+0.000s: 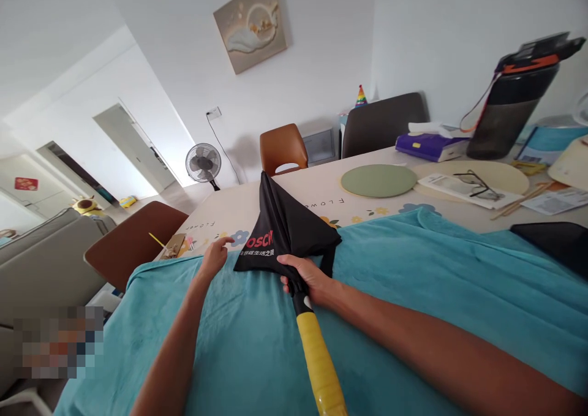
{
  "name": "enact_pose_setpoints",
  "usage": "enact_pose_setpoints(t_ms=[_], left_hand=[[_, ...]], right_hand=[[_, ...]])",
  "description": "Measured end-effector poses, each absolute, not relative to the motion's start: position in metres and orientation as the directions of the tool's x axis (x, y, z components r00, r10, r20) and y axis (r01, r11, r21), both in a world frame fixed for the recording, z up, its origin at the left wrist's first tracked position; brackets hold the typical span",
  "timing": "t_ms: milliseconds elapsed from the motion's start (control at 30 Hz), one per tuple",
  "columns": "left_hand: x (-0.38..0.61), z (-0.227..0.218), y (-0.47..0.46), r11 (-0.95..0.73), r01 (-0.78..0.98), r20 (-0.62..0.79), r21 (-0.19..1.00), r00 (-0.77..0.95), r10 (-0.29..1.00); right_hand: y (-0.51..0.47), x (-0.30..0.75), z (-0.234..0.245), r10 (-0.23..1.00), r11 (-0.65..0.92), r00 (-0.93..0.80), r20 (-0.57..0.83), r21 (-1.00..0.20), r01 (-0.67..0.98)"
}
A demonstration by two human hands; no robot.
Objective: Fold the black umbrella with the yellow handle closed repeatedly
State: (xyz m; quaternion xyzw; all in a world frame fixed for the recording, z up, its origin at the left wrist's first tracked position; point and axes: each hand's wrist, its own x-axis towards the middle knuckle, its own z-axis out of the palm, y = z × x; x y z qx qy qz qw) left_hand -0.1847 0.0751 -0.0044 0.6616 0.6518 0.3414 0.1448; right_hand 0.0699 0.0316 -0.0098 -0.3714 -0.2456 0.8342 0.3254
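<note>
A black umbrella (pixel 285 220) with red and white lettering lies over the teal cloth (pixel 248 342), its tip pointing away from me. Its canopy is folded in but loose, with panels spread to both sides. The yellow handle (pixel 320 361) runs toward me at the bottom. My right hand (pixel 305 278) is wrapped around the gathered canopy just above the handle. Left of the umbrella, my left hand (pixel 217 257) hovers near the lettered panel, apart from it, with the index finger stretched out and nothing in it.
On the table's right stand a dark water bottle (pixel 512 106), a purple box (pixel 425 146), a green round mat (pixel 379 180) and glasses (pixel 478 185) on papers. A black item (pixel 551 241) lies at the right. Chairs (pixel 283 148) and a fan (pixel 203 162) are beyond.
</note>
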Motion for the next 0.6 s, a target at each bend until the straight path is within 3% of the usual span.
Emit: enact_pose_setpoints(t_ms=[133,300,500,600], left_hand=[[-0.132,0.016,0.078,-0.244,0.772,0.403,0.587,-0.018,0.915],[-0.067,-0.003,0.086,-0.438,0.693,0.391,0.572,0.239,0.889],[-0.063,-0.039,0.097,-0.258,0.509,0.285,0.821,0.026,0.958],[-0.057,-0.036,0.101,-0.087,0.279,0.110,0.956,-0.066,0.992]], right_hand=[[0.031,0.068,-0.009,0.742,-0.649,-0.486,-0.462,-0.675,-0.350],[0.034,0.068,-0.011,0.740,-0.650,-0.499,-0.450,-0.670,-0.360],[0.038,0.075,-0.003,0.643,-0.746,-0.575,-0.506,-0.586,-0.317],[0.039,0.077,0.004,0.639,-0.745,-0.597,-0.485,-0.582,-0.324]])
